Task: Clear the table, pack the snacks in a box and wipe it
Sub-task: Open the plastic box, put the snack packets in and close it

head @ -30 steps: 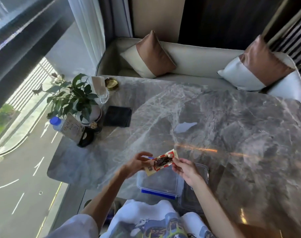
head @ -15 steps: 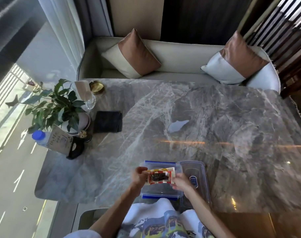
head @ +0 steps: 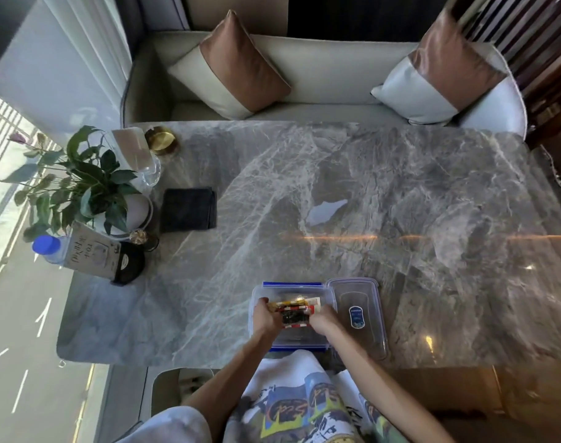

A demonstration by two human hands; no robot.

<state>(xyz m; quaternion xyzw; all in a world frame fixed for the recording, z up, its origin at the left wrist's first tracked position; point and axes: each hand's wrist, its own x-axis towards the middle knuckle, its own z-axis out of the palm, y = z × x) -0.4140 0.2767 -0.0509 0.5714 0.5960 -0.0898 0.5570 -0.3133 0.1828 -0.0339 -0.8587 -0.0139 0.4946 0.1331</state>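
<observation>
Clear plastic box (head: 260,337) with blue clips sits at the near edge of the grey marble surface (head: 400,203), right in front of the person. Both hands are down inside it. Left hand (head: 266,318) is curled around the left end of a snack packet (head: 294,316), fingers closed on it, and right hand (head: 323,321) pinches the right end the same way, so the packet is gripped between the two, low in the box. Packet looks red, white and yellow with a dark middle; the print is too blurry to read. Something yellowish sits just behind it in the box, can't tell if it's a second snack or part of the same one.

Lid (head: 357,318) lies flat just to the right of the box, touching or nearly touching it, with a small blue label.

Over on the far left: a folded dark cloth (head: 188,209), a potted plant (head: 81,183), a bottle with a blue cap (head: 47,247), a card stand (head: 94,252) and a brass dish (head: 162,140). The fingertips are mostly hidden behind the packet and the box wall.
</observation>
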